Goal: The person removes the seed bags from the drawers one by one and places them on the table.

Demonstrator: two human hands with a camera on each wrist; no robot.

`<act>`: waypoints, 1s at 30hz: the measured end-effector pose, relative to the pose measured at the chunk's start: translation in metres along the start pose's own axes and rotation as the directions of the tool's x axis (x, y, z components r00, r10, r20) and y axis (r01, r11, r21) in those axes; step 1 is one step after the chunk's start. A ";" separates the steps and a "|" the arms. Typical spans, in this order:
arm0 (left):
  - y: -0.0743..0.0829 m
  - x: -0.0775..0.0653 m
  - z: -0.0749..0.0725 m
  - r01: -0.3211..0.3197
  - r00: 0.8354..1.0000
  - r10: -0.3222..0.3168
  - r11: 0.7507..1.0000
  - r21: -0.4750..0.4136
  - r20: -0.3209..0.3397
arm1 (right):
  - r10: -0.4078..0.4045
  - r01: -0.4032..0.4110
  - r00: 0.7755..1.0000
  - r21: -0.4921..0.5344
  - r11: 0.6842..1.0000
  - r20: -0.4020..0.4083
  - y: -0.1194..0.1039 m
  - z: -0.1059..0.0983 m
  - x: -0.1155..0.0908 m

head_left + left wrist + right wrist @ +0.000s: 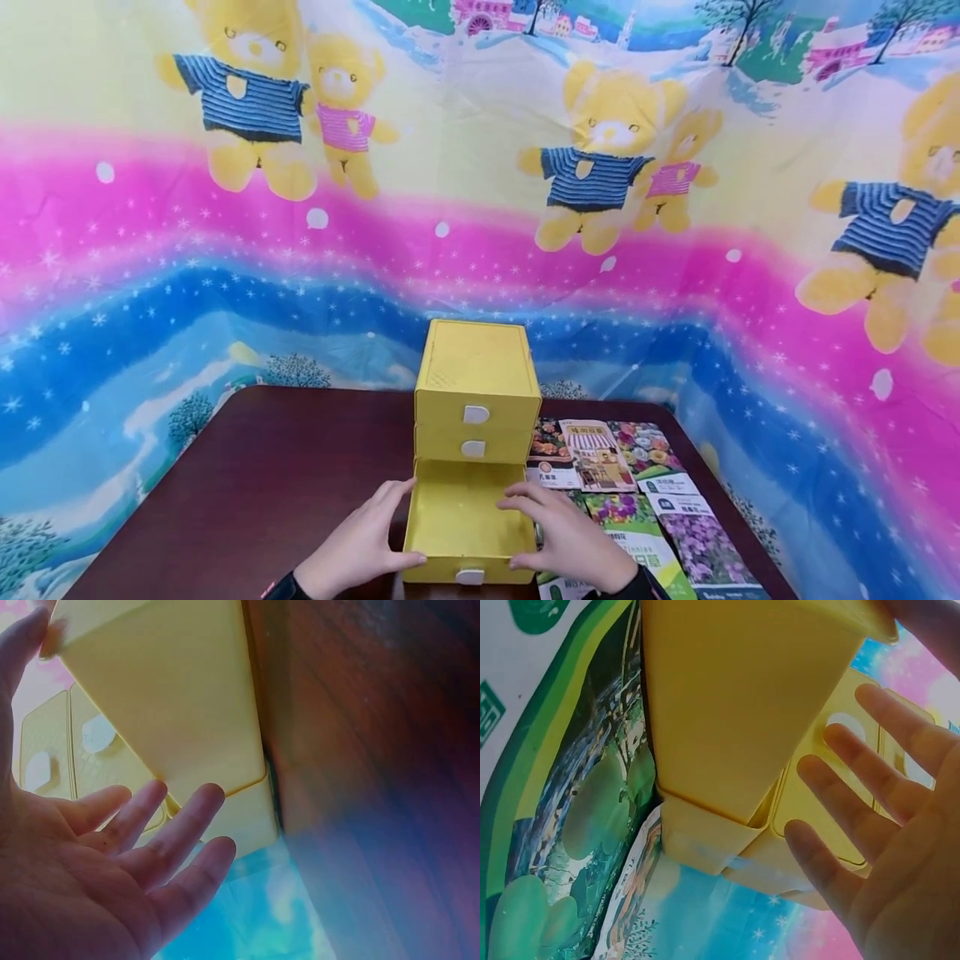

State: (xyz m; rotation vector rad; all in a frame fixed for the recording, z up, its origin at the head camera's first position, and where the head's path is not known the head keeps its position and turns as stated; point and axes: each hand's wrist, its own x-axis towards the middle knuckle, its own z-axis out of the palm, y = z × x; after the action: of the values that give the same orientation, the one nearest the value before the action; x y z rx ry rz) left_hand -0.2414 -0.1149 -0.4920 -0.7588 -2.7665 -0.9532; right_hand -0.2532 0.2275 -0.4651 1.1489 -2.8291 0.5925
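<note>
A yellow tabletop drawer cabinet (pixel 480 358) with white tab handles stands on the table. Its bottom drawer (pixel 465 508) is pulled far out, and nothing shows inside. My left hand (pixel 360 542) is at the drawer's left side, thumb by the front left corner. In the left wrist view, the fingers (pixel 184 832) are spread and loosely extended beside the drawer wall (pixel 172 705). At the right side is my right hand (pixel 570 533), its thumb at the front right corner. The right wrist view shows its fingers (pixel 847 810) spread near the drawer's side (pixel 735 712).
Several flower seed packets lie flat right of the cabinet, among them a purple-flowered packet (pixel 705 546) and a green-and-white one (pixel 645 554). The dark table (pixel 262 492) extends to the left. A curtain printed with bears (pixel 600 158) hangs behind the table.
</note>
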 end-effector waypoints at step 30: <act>-0.003 0.002 0.004 0.032 0.999 -0.033 0.997 -0.063 -0.010 | -0.010 0.010 0.998 0.012 1.000 -0.062 0.004 0.006 -0.003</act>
State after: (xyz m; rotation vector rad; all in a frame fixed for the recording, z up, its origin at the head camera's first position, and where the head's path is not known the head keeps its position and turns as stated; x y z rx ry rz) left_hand -0.2449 -0.1139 -0.4964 -0.7171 -2.7598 -1.0516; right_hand -0.2531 0.2293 -0.4724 1.1256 -2.7704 0.6345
